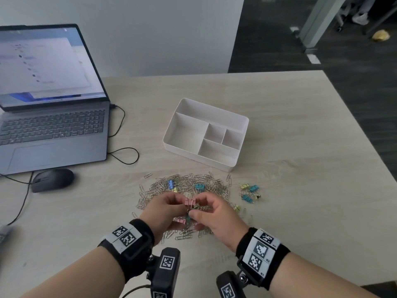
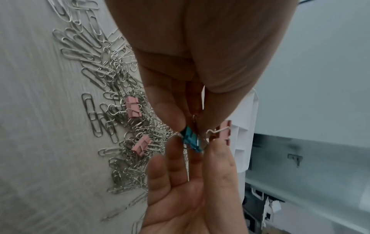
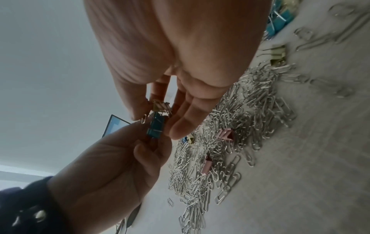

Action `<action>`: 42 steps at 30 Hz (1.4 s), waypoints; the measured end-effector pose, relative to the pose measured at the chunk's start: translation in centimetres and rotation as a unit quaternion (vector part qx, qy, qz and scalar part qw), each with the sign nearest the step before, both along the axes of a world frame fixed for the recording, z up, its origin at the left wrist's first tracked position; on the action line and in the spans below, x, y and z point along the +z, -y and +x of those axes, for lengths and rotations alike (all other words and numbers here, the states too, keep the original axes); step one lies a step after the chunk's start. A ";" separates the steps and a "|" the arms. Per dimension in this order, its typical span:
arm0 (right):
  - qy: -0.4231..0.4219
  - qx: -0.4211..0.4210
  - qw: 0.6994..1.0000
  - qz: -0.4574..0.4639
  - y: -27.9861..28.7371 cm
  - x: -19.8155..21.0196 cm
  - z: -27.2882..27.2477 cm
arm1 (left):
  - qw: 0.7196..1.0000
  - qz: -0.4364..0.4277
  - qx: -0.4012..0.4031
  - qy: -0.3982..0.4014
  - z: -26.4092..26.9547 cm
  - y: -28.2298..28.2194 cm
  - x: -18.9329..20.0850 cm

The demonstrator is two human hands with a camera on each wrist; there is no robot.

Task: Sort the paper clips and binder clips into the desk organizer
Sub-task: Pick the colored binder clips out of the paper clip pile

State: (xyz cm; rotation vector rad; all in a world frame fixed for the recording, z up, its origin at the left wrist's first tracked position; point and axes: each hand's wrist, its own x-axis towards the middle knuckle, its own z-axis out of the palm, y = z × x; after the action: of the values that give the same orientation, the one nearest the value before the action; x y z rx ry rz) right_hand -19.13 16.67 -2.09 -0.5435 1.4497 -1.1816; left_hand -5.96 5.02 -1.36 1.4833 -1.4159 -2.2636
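Hands (image 1: 163,209) | pinching small metal binder clips (image 1: 190,204) | wire paper-clip heap (image 1: 189,186)

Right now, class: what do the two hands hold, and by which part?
Both hands, left and right, pinch a tangled bunch of binder clips between fingertips; the exact parts pinched cannot be told.

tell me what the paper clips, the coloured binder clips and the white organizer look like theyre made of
Paper clips: bare steel wire by the look, thin bent loops with a silvery shine.
Binder clips: likely painted sheet metal in pastel blue, yellow and pink, with silvery wire handles.
Organizer: probably moulded plastic, matte white, with smooth thin walls and rounded corners.
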 end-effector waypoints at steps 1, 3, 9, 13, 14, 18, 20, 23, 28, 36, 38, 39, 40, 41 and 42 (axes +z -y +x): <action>0.006 -0.007 1.000 0.006 0.0 -0.1 0.0 | 1.000 -0.005 -0.003 0.003 -0.1 -0.1 0.0; 0.019 -0.025 0.999 0.019 0.0 -0.4 -0.2 | 1.000 -0.001 -0.003 0.002 -0.4 -0.3 -0.1; 0.057 -0.092 0.993 0.040 -0.1 -1.3 -1.4 | 0.999 0.023 0.032 0.022 0.2 0.1 -1.0; 0.097 -0.124 0.987 0.042 -0.5 -1.1 -2.2 | 0.997 0.036 0.059 0.019 0.1 0.5 -1.5; 0.112 -0.115 0.986 0.043 -0.5 -1.1 -2.1 | 0.997 0.041 0.058 0.012 -0.1 0.4 -1.4; 0.095 -0.083 0.990 0.061 -0.3 -1.4 -1.2 | 0.998 0.049 0.032 -0.017 -1.7 -0.4 -1.0; 0.105 -0.101 0.987 0.063 -0.2 -1.6 -0.9 | 0.998 0.055 0.020 -0.030 -2.3 -0.6 -0.9; 0.099 -0.136 0.983 0.072 -0.3 -1.6 -1.8 | 1.000 0.012 -0.024 -0.016 -2.4 -0.3 -0.7; -0.161 -0.095 0.975 0.118 -1.4 -1.5 -6.2 | 0.933 -0.305 -0.132 0.136 -0.6 2.7 -1.0; -0.471 -0.007 0.863 0.183 -4.2 -3.1 -11.5 | 0.804 -0.444 -0.283 0.275 0.3 6.4 -2.3; -0.487 0.001 0.852 0.191 -4.3 -3.1 -11.5 | 0.774 -0.464 -0.338 0.267 -0.5 6.1 -2.4; -0.499 0.004 0.845 0.194 -4.2 -3.0 -11.3 | 0.764 -0.471 -0.354 0.261 -0.8 6.0 -2.5; -0.516 0.008 0.834 0.196 -4.1 -2.9 -11.0 | 0.759 -0.474 -0.365 0.257 -1.1 5.8 -2.6; -0.534 0.016 0.822 0.195 -4.0 -2.9 -10.6 | 0.755 -0.477 -0.370 0.255 -1.4 5.7 -2.8; -0.550 0.028 0.813 0.190 -3.6 -2.7 -10.1 | 0.752 -0.481 -0.373 0.254 -1.6 5.6 -3.0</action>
State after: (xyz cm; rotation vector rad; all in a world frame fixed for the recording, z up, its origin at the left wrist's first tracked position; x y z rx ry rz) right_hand -29.21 20.30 -4.81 -1.0585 2.5431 -0.4217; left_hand -7.54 -0.60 -4.39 1.2290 -3.0707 -0.7786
